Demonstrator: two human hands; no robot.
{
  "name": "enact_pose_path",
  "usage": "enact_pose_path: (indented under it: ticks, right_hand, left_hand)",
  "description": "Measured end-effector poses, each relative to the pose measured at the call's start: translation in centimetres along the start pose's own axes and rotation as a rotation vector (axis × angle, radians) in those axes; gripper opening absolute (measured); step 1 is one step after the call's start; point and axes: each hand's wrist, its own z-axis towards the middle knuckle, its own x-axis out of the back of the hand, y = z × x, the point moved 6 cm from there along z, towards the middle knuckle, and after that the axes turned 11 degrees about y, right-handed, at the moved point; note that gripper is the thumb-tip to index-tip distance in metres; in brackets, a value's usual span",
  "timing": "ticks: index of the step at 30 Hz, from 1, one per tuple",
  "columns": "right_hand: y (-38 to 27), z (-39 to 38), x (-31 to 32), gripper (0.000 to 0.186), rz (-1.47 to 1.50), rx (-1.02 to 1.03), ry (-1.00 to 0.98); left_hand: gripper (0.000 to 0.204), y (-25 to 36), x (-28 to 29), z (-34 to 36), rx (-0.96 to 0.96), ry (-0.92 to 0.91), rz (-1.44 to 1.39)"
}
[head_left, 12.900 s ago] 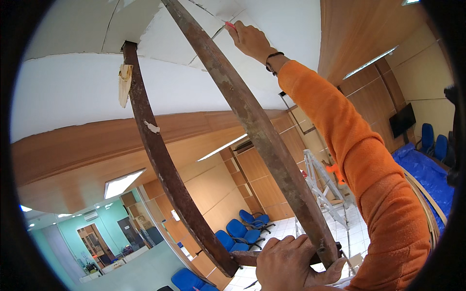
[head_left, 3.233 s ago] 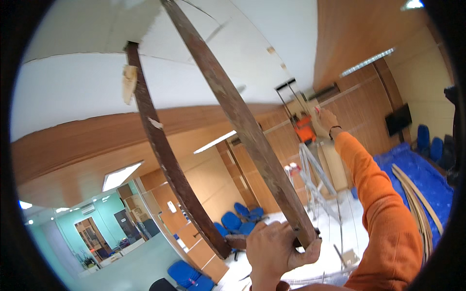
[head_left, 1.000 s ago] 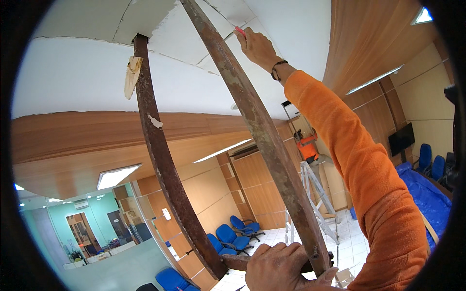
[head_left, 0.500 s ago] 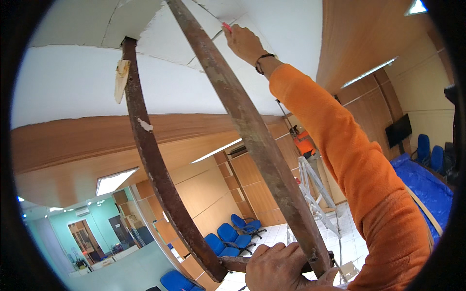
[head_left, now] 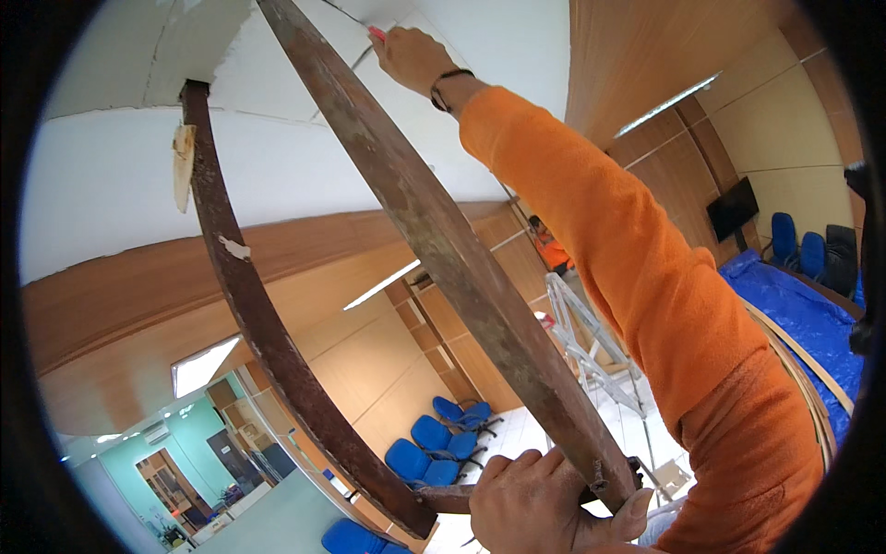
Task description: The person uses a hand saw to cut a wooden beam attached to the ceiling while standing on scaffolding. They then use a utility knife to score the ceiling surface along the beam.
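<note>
My right hand (head_left: 417,60), on a raised arm in an orange sleeve, is closed around a small red tool (head_left: 377,34). Only its red end shows, against a dark joint line in the white ceiling (head_left: 305,166); its exact kind is hidden. Lower down, my left hand (head_left: 531,503) wraps round a short metal crossbar (head_left: 448,499) where it meets a long rusty metal bar (head_left: 434,222). That bar slants up to the ceiling. A second rusty bar (head_left: 231,231) enters a ceiling hole at left, with a pale torn strip (head_left: 184,166) hanging on it.
Below stand blue office chairs (head_left: 429,439) and a metal stepladder (head_left: 591,342), with a person in orange (head_left: 551,249) beyond it. A blue sheet (head_left: 794,319) covers a surface at right. A wood-panelled ceiling drop (head_left: 277,240) borders the white part.
My view has tilted and shifted, so the bars and my right arm appear further left. Both hands keep their grip; the red tool stays close to the same ceiling joint.
</note>
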Motion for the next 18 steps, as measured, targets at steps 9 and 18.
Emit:
enact_pose_path:
  ticks: [9,18]
  right_hand:
    - [-0.5,1.8,-1.0,0.047,-0.059,-0.119,-0.069]
    - [1.2,5.1,-4.3,0.049,-0.269,0.276,-0.040]
  left_hand:
    - [0.057,0.8,0.6,0.4,-0.027,0.012,-0.006]
    - [0.065,0.7,1.0,0.2,-0.061,0.018,-0.130]
